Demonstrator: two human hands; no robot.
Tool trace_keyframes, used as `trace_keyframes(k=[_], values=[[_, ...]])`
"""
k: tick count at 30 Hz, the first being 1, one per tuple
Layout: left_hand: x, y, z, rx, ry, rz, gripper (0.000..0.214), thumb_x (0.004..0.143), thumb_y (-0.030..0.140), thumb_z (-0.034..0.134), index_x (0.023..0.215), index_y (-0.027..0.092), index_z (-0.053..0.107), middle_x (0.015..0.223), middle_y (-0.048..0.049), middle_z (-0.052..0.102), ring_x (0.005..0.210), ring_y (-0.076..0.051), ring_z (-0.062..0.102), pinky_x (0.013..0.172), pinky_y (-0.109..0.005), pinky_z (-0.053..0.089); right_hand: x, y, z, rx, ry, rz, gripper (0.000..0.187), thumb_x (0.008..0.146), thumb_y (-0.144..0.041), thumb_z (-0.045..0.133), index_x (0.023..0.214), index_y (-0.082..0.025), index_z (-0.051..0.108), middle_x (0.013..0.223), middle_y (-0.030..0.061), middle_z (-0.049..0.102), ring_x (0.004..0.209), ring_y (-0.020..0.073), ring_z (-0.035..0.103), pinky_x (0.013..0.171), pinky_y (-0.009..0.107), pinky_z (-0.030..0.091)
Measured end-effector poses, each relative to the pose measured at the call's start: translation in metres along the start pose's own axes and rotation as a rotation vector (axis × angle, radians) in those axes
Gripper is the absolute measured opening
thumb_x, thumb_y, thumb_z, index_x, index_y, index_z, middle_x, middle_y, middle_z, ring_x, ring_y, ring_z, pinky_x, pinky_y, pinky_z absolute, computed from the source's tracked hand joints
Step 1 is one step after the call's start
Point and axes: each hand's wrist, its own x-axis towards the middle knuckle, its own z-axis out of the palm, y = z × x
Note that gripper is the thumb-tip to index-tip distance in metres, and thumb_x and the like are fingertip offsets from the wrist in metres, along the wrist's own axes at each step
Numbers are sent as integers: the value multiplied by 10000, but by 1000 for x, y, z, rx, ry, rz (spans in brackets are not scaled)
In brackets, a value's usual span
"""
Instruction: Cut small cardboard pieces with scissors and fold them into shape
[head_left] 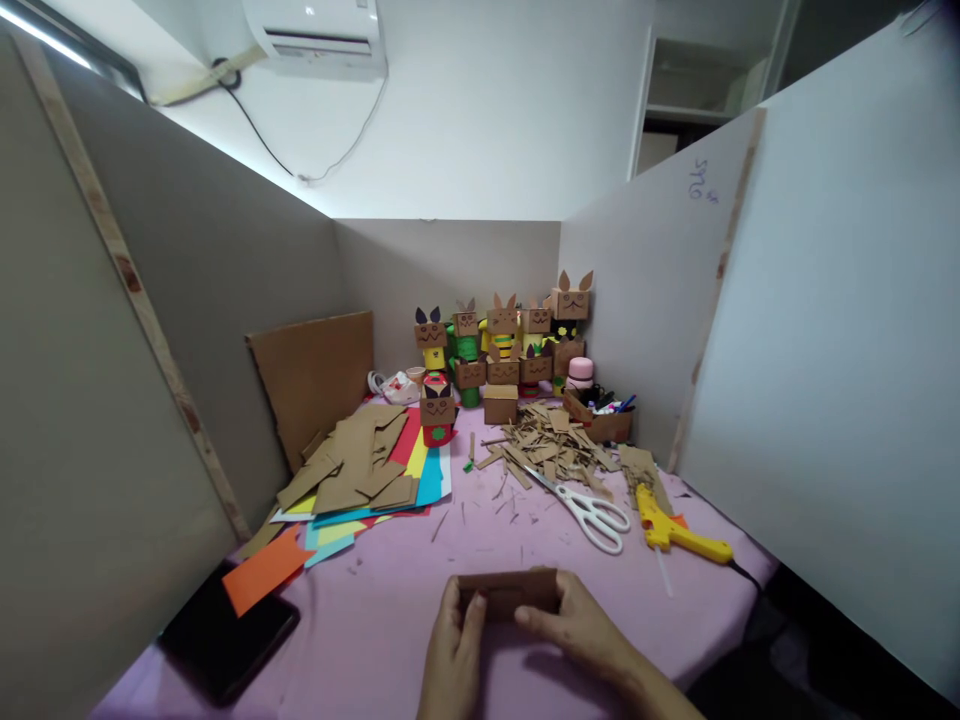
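Low in the head view, a small brown piece of folded cardboard point(504, 596) is held between both hands above the pink-covered table point(360, 640). My left hand point(456, 640) grips its left end, thumb on the near face. On the right end, my right hand point(574, 622) closes round it, thumb also pressed on the near face. The fingers behind the cardboard are hidden. White-handled scissors point(581, 510) lie beyond my right hand, blades pointing away to the left. Further right rests a yellow glue gun point(679, 532), its nozzle by a cardboard scrap.
Cardboard animal figures point(502, 320) stand in rows at the back. Cardboard strips point(551, 440) form a pile before them. At left lie cardboard sheets point(360, 460) on coloured paper, an orange paper piece point(266, 570) and a black tablet-like device point(225, 640). Partitions point(637, 290) enclose the table.
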Motion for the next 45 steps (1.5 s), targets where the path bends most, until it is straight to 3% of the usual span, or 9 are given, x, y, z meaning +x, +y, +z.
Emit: trace_keyframes(k=[4,11,17,23,27,35,40,45], values=[[-1,3,1,3,10,17,381,748,419,522,1027,160,543,1109,-121,619,1072,-254,532,925,-336,397,0,5,-1,-23,64,24,297,704,-231,637,993,-183,683,841,27,721,803,221,628,815,344,447],[-5,-4,1,64,2,37,346,774,424,481,992,164,546,1063,-111,632,1048,-268,539,897,-364,417,-2,21,-6,-220,195,38,181,653,-78,592,778,-139,708,680,-2,671,668,175,587,602,229,443],[-2,-9,0,34,-34,54,403,778,430,475,1075,159,505,1144,-124,592,1110,-262,498,959,-382,370,-2,22,-6,-172,133,38,245,674,-94,567,873,-158,695,757,6,697,693,180,598,682,260,462],[-5,-3,1,57,1,56,337,782,428,474,986,171,551,1023,-90,648,1011,-251,559,876,-341,429,-3,21,-7,-283,194,37,180,657,-93,575,770,-148,703,707,10,683,685,188,597,620,239,458],[-4,-3,1,54,24,50,389,749,442,509,1018,166,556,1079,-110,633,1074,-275,526,925,-371,401,-3,16,-5,-183,125,37,276,663,-78,557,884,-159,702,777,14,711,730,200,621,706,276,473],[-4,-5,1,60,3,56,433,762,436,494,1102,169,527,1159,-112,599,1144,-268,482,963,-370,375,-1,17,-5,-125,128,15,331,678,-101,584,986,-174,682,882,30,724,758,216,634,760,318,474],[-4,-4,1,68,-14,60,423,775,433,475,1102,166,499,1163,-119,586,1131,-256,489,959,-367,372,-1,18,-6,-146,140,15,282,674,-76,575,910,-167,700,792,16,716,741,201,624,722,285,471],[-9,1,2,96,-4,63,319,800,427,443,977,177,534,1036,-99,640,1004,-247,562,855,-337,434,-1,16,-4,-236,202,29,182,657,-70,574,754,-145,709,682,3,673,686,183,603,616,233,451]])
